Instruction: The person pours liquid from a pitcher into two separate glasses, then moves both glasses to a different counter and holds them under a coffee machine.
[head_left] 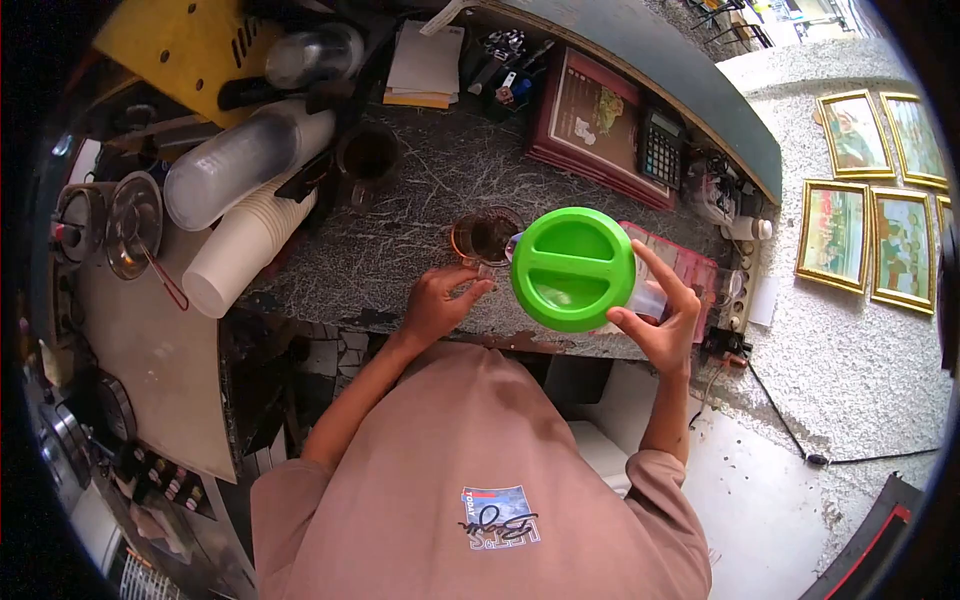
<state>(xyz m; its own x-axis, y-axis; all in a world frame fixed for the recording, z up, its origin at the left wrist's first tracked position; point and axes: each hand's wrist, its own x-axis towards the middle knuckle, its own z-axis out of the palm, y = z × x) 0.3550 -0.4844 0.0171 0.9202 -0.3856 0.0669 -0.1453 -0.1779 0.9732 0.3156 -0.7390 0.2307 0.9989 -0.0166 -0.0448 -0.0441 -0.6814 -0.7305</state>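
Observation:
A pitcher with a round green lid [573, 270] is in my right hand [665, 320], whose fingers and thumb close around its handle side. The pitcher's spout points left, at the rim of a clear glass mug [487, 238] with dark liquid inside. My left hand [443, 303] pinches the mug's handle at the near side. Whether liquid flows from the spout is too small to tell. Farther left on the dark scratched counter [430, 170] stands another glass mug [368, 155] with dark contents.
Stacked paper cups [235, 255] and plastic cups [235, 165] lie at the left. Along the back are papers [424, 60], pens, dark red menus [600, 115] and a calculator [661, 150]. A pink sheet [680, 262] lies right of the pitcher; a metal strainer [133, 225] is far left.

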